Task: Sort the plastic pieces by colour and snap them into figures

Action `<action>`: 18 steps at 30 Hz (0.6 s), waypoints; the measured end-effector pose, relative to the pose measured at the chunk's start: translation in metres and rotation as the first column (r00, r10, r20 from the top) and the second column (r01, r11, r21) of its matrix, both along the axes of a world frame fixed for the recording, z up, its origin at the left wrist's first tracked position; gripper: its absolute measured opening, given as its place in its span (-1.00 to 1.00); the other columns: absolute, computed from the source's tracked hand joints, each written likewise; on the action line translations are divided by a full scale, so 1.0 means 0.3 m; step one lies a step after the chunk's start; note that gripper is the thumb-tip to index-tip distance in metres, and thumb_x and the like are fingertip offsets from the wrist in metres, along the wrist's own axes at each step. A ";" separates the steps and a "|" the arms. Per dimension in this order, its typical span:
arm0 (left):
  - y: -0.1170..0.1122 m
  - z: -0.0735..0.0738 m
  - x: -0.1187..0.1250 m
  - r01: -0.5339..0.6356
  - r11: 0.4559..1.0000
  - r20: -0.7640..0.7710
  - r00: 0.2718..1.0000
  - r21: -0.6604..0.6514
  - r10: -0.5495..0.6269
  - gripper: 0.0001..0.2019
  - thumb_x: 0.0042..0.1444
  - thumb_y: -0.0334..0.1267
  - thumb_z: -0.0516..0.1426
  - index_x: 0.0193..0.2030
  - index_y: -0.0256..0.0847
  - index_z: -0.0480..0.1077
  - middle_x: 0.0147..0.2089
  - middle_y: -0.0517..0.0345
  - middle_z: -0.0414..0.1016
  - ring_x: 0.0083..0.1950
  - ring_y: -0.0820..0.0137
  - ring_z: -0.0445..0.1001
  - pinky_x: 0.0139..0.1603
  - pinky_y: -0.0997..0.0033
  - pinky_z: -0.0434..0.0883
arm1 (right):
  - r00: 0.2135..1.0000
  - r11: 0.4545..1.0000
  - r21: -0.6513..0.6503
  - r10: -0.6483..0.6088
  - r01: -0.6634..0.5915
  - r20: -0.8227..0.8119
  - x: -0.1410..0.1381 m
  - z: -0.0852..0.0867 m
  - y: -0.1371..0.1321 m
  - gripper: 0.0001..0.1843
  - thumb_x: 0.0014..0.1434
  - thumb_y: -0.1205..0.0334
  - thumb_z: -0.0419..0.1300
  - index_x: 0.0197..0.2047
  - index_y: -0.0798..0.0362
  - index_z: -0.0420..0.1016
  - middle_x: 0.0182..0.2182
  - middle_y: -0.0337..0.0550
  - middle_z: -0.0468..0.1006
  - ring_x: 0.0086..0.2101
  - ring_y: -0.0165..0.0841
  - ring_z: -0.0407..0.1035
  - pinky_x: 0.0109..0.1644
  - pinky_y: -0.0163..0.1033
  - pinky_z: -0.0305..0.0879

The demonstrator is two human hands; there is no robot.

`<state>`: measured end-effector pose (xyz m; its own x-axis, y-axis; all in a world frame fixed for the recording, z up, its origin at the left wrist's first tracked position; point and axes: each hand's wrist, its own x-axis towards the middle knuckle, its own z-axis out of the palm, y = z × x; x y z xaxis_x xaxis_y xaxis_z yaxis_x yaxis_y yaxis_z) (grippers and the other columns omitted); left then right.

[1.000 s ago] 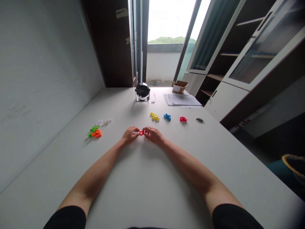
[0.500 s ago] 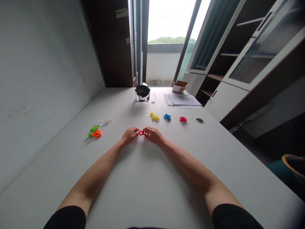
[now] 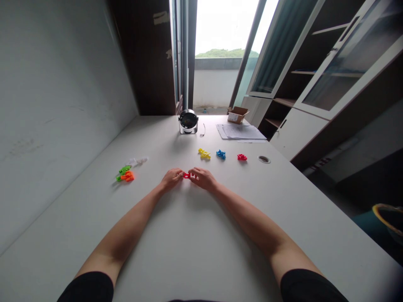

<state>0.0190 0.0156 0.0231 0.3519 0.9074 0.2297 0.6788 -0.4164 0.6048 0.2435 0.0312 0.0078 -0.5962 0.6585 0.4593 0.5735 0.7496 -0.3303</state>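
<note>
Between my two hands, just above or on the white table, is a small red plastic piece with an opening in it. My left hand pinches its left end with thumb and fingertips. The fingers of my right hand are closed on its right side and partly hide it. Beyond my hands lie yellow plastic pieces, blue plastic pieces and red plastic pieces. To the left are orange pieces, green pieces and clear or whitish pieces.
At the table's far side stands a round black lamp-like device on a metal bracket, with a thin cord beside it. Papers and an open cardboard box lie at the back right. A round cable hole is set in the tabletop.
The red piece has tilted slightly between my fingers, so its opening looks narrower. My hands have hardly moved, and the other pieces are where they were.
</note>
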 end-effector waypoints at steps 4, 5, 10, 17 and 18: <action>-0.003 0.004 0.000 0.005 1.000 0.035 0.999 -0.008 -0.005 -0.64 0.26 -0.04 -0.02 -0.19 -0.18 0.53 -0.23 0.10 0.56 -0.22 0.34 0.44 -0.16 0.41 0.33 | 1.000 1.000 -0.028 0.002 -0.002 -0.013 0.001 0.001 0.001 -0.86 0.30 0.17 0.21 -0.09 -0.02 0.46 -0.30 -0.22 0.50 -0.36 -0.44 0.33 -0.26 -0.37 0.13; -0.004 0.004 0.000 0.014 1.000 0.046 0.999 -0.008 -0.014 -0.66 0.25 -0.05 0.00 -0.16 -0.18 0.53 -0.21 0.10 0.57 -0.21 0.34 0.44 -0.16 0.42 0.33 | 1.000 1.000 -0.031 -0.001 0.000 -0.015 0.000 0.001 0.001 -0.87 0.30 0.15 0.21 -0.11 -0.02 0.46 -0.30 -0.22 0.50 -0.36 -0.44 0.33 -0.26 -0.37 0.13; -0.012 0.013 0.001 0.040 0.999 0.079 0.996 -0.037 -0.037 -0.70 0.21 -0.10 0.05 -0.12 -0.18 0.52 -0.17 0.11 0.58 -0.18 0.34 0.46 -0.14 0.41 0.35 | 1.000 0.999 -0.034 0.001 -0.002 -0.028 -0.002 -0.002 0.003 -0.87 0.30 0.13 0.22 -0.14 -0.01 0.46 -0.30 -0.22 0.50 -0.32 -0.42 0.33 -0.25 -0.37 0.13; -0.019 0.024 -0.001 0.067 0.996 0.086 0.994 -0.051 -0.062 -0.72 0.17 -0.10 0.10 -0.10 -0.17 0.51 -0.18 0.13 0.57 -0.19 0.36 0.47 -0.10 0.41 0.37 | 0.999 0.999 -0.049 0.007 -0.008 -0.033 0.001 0.008 0.003 -0.87 0.31 0.15 0.20 -0.17 0.01 0.48 -0.31 -0.19 0.48 -0.33 -0.42 0.32 -0.25 -0.37 0.15; -0.018 0.023 -0.002 0.065 0.997 0.079 0.995 -0.045 -0.062 -0.73 0.17 -0.10 0.11 -0.11 -0.17 0.52 -0.20 0.14 0.57 -0.20 0.36 0.46 -0.11 0.41 0.37 | 0.999 0.999 -0.049 0.005 -0.007 -0.033 0.001 0.009 0.003 -0.87 0.32 0.14 0.19 -0.18 0.01 0.48 -0.31 -0.19 0.47 -0.33 -0.42 0.32 -0.25 -0.37 0.15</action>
<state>0.0184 0.0102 0.0298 0.3920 0.8944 0.2153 0.6026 -0.4265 0.6745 0.2439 0.0320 0.0105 -0.5851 0.6772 0.4461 0.5573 0.7355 -0.3853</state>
